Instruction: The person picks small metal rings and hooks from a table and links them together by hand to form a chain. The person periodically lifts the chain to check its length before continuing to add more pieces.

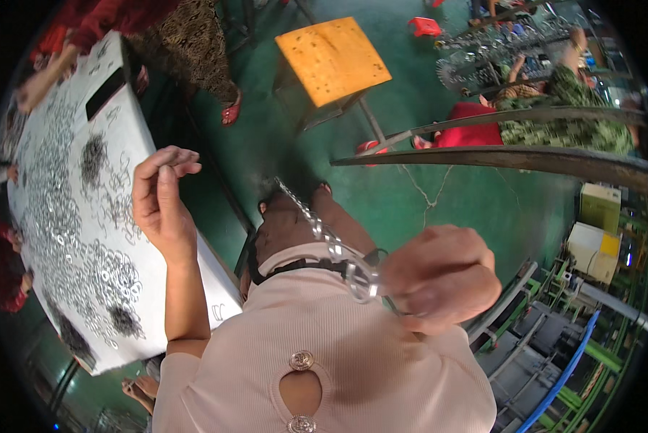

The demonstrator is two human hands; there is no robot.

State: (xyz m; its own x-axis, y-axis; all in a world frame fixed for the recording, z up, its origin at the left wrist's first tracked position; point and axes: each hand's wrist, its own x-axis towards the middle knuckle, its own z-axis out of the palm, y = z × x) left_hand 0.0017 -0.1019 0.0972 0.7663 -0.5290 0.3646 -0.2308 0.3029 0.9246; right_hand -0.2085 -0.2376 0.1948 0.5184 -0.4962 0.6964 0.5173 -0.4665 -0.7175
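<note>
My right hand (443,281) is closed at the right, in front of my waist. A strand of shiny metal rings (331,242) runs from its fingers toward the upper left, with larger rings near the hand and smaller ones farther out. A dark thin loop shows beside the fingers, but how the rings are joined is too blurred to tell. My left hand (167,195) is raised beside the white table (226,307). Its fingers are loosely bent with their tips free, and nothing shows in them.
Many small metal rings (64,216) and dark piles of small pieces (93,159) lie on the table, along with a dark phone-like slab (106,94). Other people stand around it. Ahead is a yellow-topped stool (335,61); a metal bar (497,155) crosses at right, above machinery (548,346).
</note>
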